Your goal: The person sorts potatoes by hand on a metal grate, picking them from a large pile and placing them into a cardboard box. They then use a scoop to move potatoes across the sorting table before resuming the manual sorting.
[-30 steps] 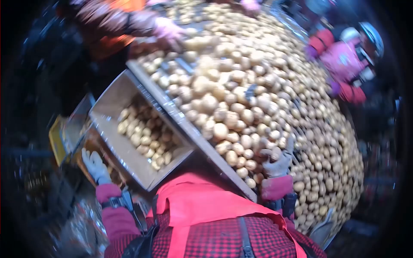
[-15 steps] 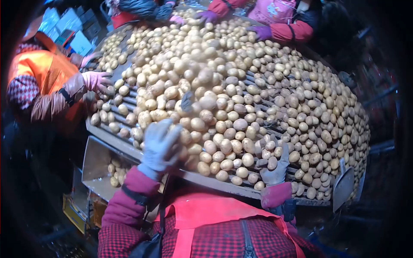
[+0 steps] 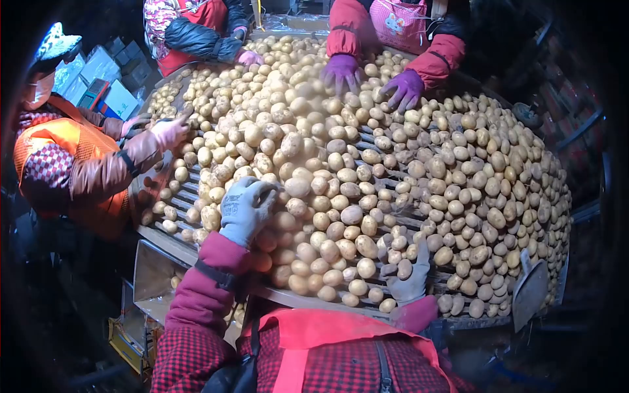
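Potatoes [image 3: 367,246] cover a slatted sorting table [image 3: 185,190]. My left hand [image 3: 244,211], in a grey glove, rests over the potatoes near the table's front edge. Its fingers are bent and apart, with no potato visibly gripped; the undersides of the fingers are hidden. My right hand [image 3: 411,285], also gloved in grey, lies low among the potatoes further right, palm up. Its thumb points upward, and the fingers curl round a few potatoes [image 3: 404,268], one of them brownish.
A co-worker in an orange vest [image 3: 78,141] reaches in from the left. Across the table, purple gloves [image 3: 404,88] and a pink glove [image 3: 249,57] touch potatoes. A metal scoop [image 3: 529,295] leans at the right edge. A chute [image 3: 152,281] sits below the front left.
The view has shifted. My left hand's fingers, spread before, are now more bent. A dark lump above the pile has gone. The purple gloves have reached further in; my right hand still cups potatoes.
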Tool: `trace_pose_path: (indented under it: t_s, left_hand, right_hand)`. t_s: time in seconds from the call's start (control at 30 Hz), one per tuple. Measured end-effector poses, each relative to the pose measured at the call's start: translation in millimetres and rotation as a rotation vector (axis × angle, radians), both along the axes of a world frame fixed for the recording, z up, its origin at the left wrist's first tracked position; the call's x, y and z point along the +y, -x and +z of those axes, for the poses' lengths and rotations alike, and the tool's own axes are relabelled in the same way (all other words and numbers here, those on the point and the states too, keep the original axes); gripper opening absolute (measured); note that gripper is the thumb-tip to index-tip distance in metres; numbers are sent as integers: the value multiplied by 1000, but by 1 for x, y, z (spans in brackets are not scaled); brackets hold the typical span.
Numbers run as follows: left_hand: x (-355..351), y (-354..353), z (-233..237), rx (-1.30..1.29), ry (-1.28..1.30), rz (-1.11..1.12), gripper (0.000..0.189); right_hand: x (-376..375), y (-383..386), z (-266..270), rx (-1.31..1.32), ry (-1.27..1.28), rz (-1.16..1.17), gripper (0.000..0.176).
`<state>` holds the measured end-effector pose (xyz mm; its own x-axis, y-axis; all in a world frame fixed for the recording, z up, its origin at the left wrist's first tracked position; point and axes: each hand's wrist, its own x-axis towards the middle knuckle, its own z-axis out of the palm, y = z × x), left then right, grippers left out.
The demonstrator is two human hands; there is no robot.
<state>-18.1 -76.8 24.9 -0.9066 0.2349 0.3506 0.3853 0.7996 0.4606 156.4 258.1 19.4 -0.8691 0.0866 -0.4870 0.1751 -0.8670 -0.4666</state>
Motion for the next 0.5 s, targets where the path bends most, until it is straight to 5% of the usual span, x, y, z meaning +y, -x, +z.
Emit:
trace_pose_path:
  t_s: [0.17,0.37,0.43,0.5]
  left_hand:
    - [-10,-5,-15,39,-123,-8,17]
    - [-24,-36,-23,72,-477,21,16]
    - [-27,-64,-5,89,-531,24,16]
    - [-34,-88,-13,-21,-836,104,13]
  right_hand:
    - [2,-3,-18,64,18,86,57]
    - [-1,-11,-28,142,-379,151,51]
    - [-4,-15,-24,163,-584,222,66]
    - [8,-12,-45,85,-422,240,84]
